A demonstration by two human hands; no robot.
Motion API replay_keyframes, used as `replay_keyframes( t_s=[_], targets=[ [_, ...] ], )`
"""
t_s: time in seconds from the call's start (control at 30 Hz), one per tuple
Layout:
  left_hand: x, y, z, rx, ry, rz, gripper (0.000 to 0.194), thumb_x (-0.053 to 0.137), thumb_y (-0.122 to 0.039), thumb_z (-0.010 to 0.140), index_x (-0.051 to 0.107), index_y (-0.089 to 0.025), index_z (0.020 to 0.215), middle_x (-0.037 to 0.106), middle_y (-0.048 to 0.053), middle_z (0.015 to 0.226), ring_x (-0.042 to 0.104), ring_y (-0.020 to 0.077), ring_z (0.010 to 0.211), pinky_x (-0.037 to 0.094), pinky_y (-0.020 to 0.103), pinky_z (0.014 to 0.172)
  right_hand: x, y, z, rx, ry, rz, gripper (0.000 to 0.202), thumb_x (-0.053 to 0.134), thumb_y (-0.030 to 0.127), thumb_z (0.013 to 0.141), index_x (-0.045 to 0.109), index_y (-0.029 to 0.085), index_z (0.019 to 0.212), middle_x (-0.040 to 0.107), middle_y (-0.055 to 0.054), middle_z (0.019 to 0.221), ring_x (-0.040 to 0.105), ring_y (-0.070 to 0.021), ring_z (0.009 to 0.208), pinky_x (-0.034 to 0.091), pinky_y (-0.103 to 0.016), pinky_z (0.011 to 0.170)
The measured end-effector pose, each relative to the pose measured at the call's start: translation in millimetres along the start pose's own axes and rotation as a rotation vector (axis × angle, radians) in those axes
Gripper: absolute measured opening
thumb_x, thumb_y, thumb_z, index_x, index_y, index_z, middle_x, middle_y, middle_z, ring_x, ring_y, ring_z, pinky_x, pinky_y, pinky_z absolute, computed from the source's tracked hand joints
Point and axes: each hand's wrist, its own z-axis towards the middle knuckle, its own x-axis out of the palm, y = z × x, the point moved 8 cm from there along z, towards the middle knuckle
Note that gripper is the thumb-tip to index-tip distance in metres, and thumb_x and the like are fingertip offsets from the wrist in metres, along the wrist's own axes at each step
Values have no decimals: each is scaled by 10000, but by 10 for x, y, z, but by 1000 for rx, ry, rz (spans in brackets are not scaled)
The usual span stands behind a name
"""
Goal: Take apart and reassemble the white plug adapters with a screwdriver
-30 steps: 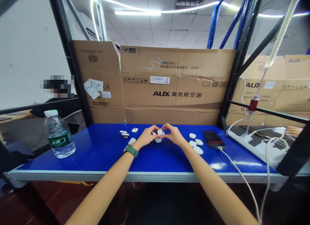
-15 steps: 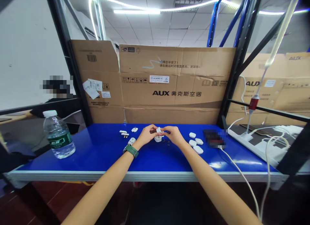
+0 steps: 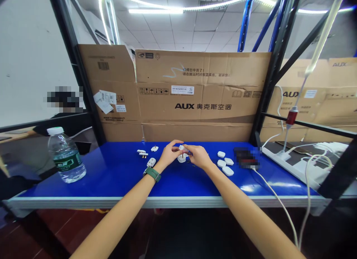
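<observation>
Near the middle of the blue table, my left hand [image 3: 168, 155] and my right hand [image 3: 198, 155] meet around a small white plug part [image 3: 181, 148]. Both hands pinch it, and fingers hide much of it. Just below lies another white plug piece [image 3: 182, 159], partly covered by the hands. Small dark bits [image 3: 193, 164], too small to name, lie beside my right hand. Left of my left hand are a white plug piece [image 3: 151, 162], a pair of plug pieces with metal pins [image 3: 143, 154] and one more plug piece [image 3: 154, 148].
Several white plug covers [image 3: 228, 171] lie at the right, before a dark blurred device [image 3: 246, 158] with a white cable. A water bottle [image 3: 67, 156] stands far left. Cardboard [image 3: 200, 106] walls the back; a power strip [image 3: 290, 168] runs along the right. Another person sits beyond the left side.
My right hand has turned slightly inward and its fingers have closed further over the plug part. My left index finger is raised higher. The view has shifted slightly.
</observation>
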Motion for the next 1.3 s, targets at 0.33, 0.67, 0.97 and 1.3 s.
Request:
replay_keyframes(
  t_s=[0.33, 0.67, 0.97, 1.3],
  targets=[
    [-53, -151, 10, 66, -31, 188, 396, 808, -441, 731, 723, -165, 1002, 778, 74, 888, 734, 226, 799, 555, 286, 703, -44, -57, 29, 106, -38, 21, 478, 553, 69, 838, 680, 267, 1254, 725, -45, 1232, 690, -225, 1093, 503, -270, 915],
    [-86, -140, 35, 81, -8, 215, 367, 674, -520, 842, 716, -157, 871, 756, 65, 795, 708, 207, 724, 531, 275, 680, -27, -214, 30, 140, -77, 283, 242, 525, 290, 985, 584, 223, 1210, 745, -52, 992, 691, -191, 890, 486, -267, 797],
    [-31, -294, -114, 127, 78, 539, 396, 459, -444, 980, 708, -208, 783, 683, 14, 627, 608, 171, 587, 386, 249, 594, 54, -232, 21, 58, 91, 286, 190, 522, 255, 977, 691, 173, 1007, 741, -52, 910, 655, -171, 800, 458, -257, 755],
    [96, -152, -158, 149, 298, 773, 206, 574, -213, 826, 775, -257, 819, 757, 39, 799, 676, 220, 760, 392, 260, 672, 62, -425, 35, 186, 38, 249, 199, 519, 225, 983, 708, 181, 1022, 756, -65, 965, 685, -193, 884, 458, -265, 785]
  ],
)
